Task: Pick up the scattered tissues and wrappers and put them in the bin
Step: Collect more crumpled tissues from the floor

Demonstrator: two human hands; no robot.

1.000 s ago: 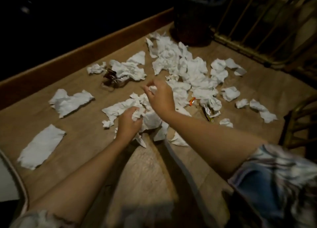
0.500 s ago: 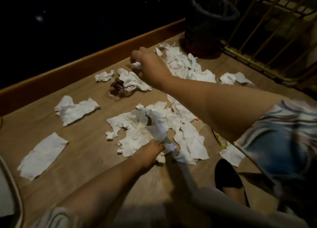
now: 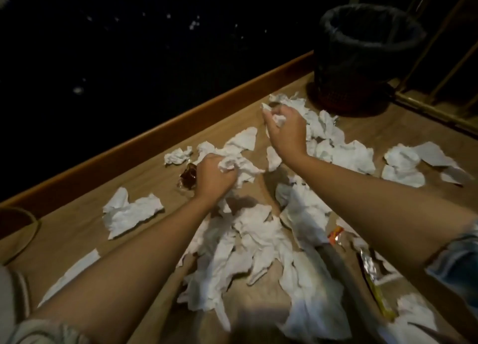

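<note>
Several crumpled white tissues (image 3: 248, 230) lie scattered over the wooden floor (image 3: 77, 222). My left hand (image 3: 213, 175) grips a wad of tissue (image 3: 230, 164) in the middle of the mess. Farther back, my right hand (image 3: 285, 131) holds a small crumpled tissue (image 3: 278, 118), a little in front of the dark bin (image 3: 362, 56) with its black liner. A brown shiny wrapper (image 3: 188, 179) lies just left of my left hand. An orange wrapper (image 3: 336, 235) and a silver-yellow wrapper (image 3: 372, 274) lie under my right forearm.
A wooden skirting board (image 3: 155, 134) runs along the dark wall at the back. A railing with slats (image 3: 439, 90) stands right of the bin. A curved cable or hoop (image 3: 28, 230) sits at the left edge.
My left hand moved forward from the near pile and now grips tissue by the brown wrapper. My right hand shifted right toward the bin with its tissue. The view moved closer.
</note>
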